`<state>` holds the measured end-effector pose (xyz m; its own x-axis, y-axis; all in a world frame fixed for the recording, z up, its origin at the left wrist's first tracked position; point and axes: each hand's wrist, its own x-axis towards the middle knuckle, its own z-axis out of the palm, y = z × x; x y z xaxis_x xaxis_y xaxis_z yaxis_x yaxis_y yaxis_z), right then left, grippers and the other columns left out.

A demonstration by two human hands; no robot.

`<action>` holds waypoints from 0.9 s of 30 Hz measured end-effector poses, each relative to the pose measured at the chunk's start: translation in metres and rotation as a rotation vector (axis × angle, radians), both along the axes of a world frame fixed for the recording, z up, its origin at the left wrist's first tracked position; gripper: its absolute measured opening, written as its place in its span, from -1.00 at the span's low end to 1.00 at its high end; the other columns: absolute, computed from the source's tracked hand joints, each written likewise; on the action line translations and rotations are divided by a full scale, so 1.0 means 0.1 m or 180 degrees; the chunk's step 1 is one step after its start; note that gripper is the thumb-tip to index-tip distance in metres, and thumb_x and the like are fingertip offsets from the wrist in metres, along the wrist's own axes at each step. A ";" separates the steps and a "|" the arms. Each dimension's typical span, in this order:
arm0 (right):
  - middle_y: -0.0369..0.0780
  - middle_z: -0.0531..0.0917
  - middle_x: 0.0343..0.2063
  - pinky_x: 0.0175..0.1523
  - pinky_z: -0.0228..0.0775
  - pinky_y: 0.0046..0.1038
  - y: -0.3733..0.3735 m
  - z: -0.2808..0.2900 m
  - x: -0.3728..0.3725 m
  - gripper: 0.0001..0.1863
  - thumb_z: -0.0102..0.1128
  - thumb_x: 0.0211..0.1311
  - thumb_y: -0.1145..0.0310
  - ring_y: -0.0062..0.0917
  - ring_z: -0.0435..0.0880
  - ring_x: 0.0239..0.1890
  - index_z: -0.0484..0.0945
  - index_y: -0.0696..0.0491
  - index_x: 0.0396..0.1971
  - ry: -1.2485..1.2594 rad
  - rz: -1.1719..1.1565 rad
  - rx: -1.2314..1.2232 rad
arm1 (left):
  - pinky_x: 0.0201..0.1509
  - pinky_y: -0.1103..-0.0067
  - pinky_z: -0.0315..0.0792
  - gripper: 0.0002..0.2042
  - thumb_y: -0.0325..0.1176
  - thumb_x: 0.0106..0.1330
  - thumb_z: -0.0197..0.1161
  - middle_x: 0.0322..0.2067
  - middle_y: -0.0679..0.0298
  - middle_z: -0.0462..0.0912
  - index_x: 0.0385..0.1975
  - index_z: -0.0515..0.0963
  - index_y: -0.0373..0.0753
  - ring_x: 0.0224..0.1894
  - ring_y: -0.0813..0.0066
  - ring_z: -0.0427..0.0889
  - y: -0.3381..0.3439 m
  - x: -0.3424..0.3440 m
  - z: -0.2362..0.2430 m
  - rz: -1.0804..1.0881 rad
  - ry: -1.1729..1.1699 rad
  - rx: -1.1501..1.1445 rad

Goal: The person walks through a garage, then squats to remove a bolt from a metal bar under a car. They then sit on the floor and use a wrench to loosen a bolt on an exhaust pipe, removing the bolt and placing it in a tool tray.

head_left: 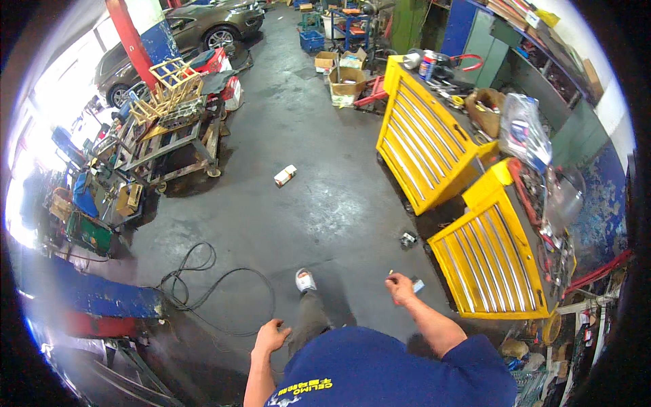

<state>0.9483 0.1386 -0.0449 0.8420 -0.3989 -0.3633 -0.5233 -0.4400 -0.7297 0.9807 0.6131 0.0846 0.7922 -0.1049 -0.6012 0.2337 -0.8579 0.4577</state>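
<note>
My left hand (272, 336) hangs low at the left of my body, fingers loosely bent with the thumb apart, holding nothing. My right hand (400, 287) is out to the right, fingers closed on something small that I cannot make out. Just beside it, lower down, a light blue flat item (418, 287) shows. My sandalled foot (304, 279) is on the grey floor (319, 224). A small metal part (408, 239) lies by the yellow tool cabinets (485, 268), and a small white box (285, 175) lies farther ahead.
Cable loops (210, 271) lie front-left, beside a blue machine frame (102, 290). A cluttered wheeled bench (167, 163) stands left, near a red-and-blue pillar (127, 37) and parked car (224, 35). Cardboard boxes (346, 85) sit back right. A second yellow cabinet (424, 136) lines the right.
</note>
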 end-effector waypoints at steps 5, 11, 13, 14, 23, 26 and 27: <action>-0.13 0.69 -0.42 -0.28 0.47 -0.30 -0.33 -0.20 0.39 -0.79 0.23 0.26 0.26 -0.36 0.66 -0.39 0.63 0.12 -0.32 0.1137 -0.1440 0.0289 | 0.24 0.22 0.48 -0.48 -0.08 0.26 0.38 0.07 -0.05 0.66 0.11 0.58 -0.32 0.13 -0.05 0.62 0.03 2.17 0.21 -0.0880 -0.0240 0.0230; -0.16 0.67 -0.57 -0.55 0.44 -0.27 -0.20 -0.32 0.84 -0.72 0.08 0.39 0.25 -0.39 0.63 -0.64 0.63 0.07 -0.45 0.2112 -0.2076 0.0715 | 0.23 0.23 0.49 -0.54 -0.18 0.31 0.36 0.06 -0.06 0.64 0.11 0.55 -0.33 0.14 -0.01 0.61 -0.18 4.76 0.74 -0.1338 -0.1030 0.0136; -0.16 0.71 -0.57 -0.55 0.47 -0.24 -0.06 -0.54 1.22 -0.68 0.04 0.44 0.20 -0.38 0.66 -0.64 0.65 0.05 -0.43 0.2379 -0.2074 0.0809 | 0.23 0.24 0.49 -0.54 -0.17 0.31 0.36 0.05 -0.06 0.65 0.10 0.55 -0.33 0.14 -0.01 0.61 -0.26 5.50 0.72 -0.1165 -0.1051 -0.0038; -0.16 0.71 -0.56 -0.53 0.48 -0.26 0.00 -0.71 1.50 -0.67 0.03 0.45 0.17 -0.40 0.67 -0.63 0.65 0.04 -0.43 0.2549 -0.2038 0.0832 | 0.24 0.24 0.49 -0.54 -0.17 0.31 0.36 0.05 -0.06 0.65 0.10 0.55 -0.34 0.15 -0.01 0.61 -0.31 5.84 0.63 -0.1083 -0.1158 -0.0185; -0.17 0.76 -0.42 -0.41 0.54 -0.23 -0.75 -1.31 5.93 -0.78 0.11 0.33 0.20 -0.34 0.75 -0.40 0.69 -0.03 -0.28 0.2549 -0.0075 0.0561 | 0.25 0.26 0.48 -0.55 -0.07 0.34 0.28 0.02 -0.07 0.68 0.03 0.62 -0.34 0.13 0.02 0.64 0.06 7.73 -0.53 -0.0401 0.0585 0.0540; -0.08 0.71 -0.51 -0.46 0.49 -0.30 -1.35 -1.03 7.85 -0.58 0.04 0.38 0.09 -0.30 0.69 -0.50 0.68 0.11 -0.47 0.0490 0.2778 -0.2566 | 0.10 0.26 0.54 -0.67 -0.11 0.40 0.15 -0.12 0.01 0.72 -0.18 0.67 -0.27 0.01 0.09 0.69 0.66 8.14 -0.94 -0.1297 -0.0112 0.0588; 0.03 0.75 -0.30 -0.11 0.58 -0.13 -1.47 -0.95 8.51 -0.60 0.09 0.35 0.09 -0.06 0.74 -0.23 0.74 0.13 -0.31 0.0721 0.1351 -0.1913 | -0.03 0.26 0.59 -0.71 -0.14 0.41 0.12 -0.21 0.07 0.75 -0.25 0.67 -0.22 -0.07 0.11 0.73 0.84 8.33 -1.12 -0.1946 -0.0515 0.1002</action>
